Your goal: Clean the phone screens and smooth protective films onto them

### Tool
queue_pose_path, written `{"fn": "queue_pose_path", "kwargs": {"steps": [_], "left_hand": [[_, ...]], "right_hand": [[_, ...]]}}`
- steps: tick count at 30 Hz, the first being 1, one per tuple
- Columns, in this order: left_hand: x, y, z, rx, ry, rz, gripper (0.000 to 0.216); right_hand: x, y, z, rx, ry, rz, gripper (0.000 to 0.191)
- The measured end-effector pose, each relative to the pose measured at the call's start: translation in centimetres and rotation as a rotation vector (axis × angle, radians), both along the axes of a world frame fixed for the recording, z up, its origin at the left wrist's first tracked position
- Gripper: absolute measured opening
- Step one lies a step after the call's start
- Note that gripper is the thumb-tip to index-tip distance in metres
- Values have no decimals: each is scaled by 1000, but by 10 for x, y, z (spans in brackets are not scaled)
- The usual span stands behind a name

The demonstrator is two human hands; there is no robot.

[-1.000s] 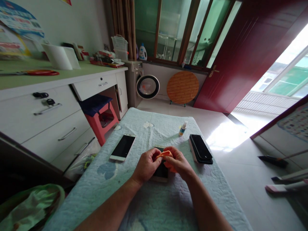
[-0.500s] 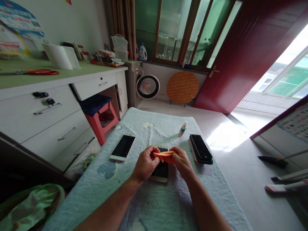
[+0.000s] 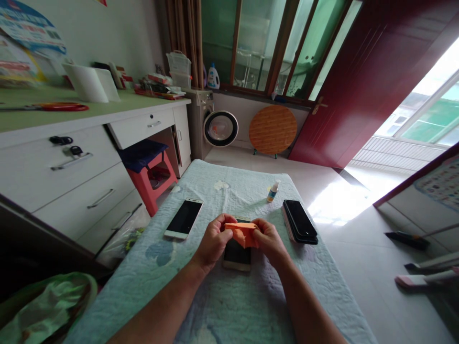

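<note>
An orange cloth (image 3: 242, 233) is stretched between my two hands, folded along its top. My left hand (image 3: 214, 239) pinches its left end, and my right hand (image 3: 268, 239) grips the right end. Beneath the cloth lies a smartphone (image 3: 236, 260) with a dark screen, its middle partly hidden by cloth and fingers. A white-framed smartphone (image 3: 184, 218) lies to the left. On the right is a stack of black phones (image 3: 300, 220). A small spray bottle (image 3: 273, 191) stands upright beyond my right hand.
A pale blue quilted cover (image 3: 172, 291) lies over the table. Left of it are a red stool (image 3: 152, 184), white drawers (image 3: 82, 184) and a green-rimmed bin (image 3: 91, 286). At the back, a washing machine (image 3: 199, 124) has its door open, near a round wooden tabletop (image 3: 272, 129).
The orange cloth has been spread wider and now hangs lower between my hands. Both hands have shifted only slightly; the phones and bottle stay in place.
</note>
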State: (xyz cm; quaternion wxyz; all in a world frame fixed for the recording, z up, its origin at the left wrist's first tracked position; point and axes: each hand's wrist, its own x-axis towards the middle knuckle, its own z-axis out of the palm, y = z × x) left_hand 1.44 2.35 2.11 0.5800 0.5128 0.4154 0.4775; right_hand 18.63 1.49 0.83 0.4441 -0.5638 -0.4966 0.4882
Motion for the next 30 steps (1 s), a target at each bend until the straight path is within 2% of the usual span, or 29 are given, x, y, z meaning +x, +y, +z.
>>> {"fn": "queue_pose_path", "kwargs": {"steps": [4, 9, 15, 19, 24, 30], "left_hand": [[0, -1, 2, -107, -146, -51, 28], [-1, 0, 0, -212, -320, -83, 27], [-1, 0, 0, -189, -366, -184, 35], [0, -1, -1, -146, -320, -220, 36], [1, 1, -3, -117, -261, -129, 37], [-1, 6, -5, -200, -254, 2, 37]], "right_hand": [[-2, 0, 4, -3, 145, 21, 25], [-5, 1, -5, 26, 161, 20, 18], [-8, -3, 0, -65, 140, 134, 17], [-10, -3, 5, -29, 120, 161, 17], [-10, -2, 2, -35, 94, 128, 18], [-5, -3, 2, -27, 342, 61, 28]]}}
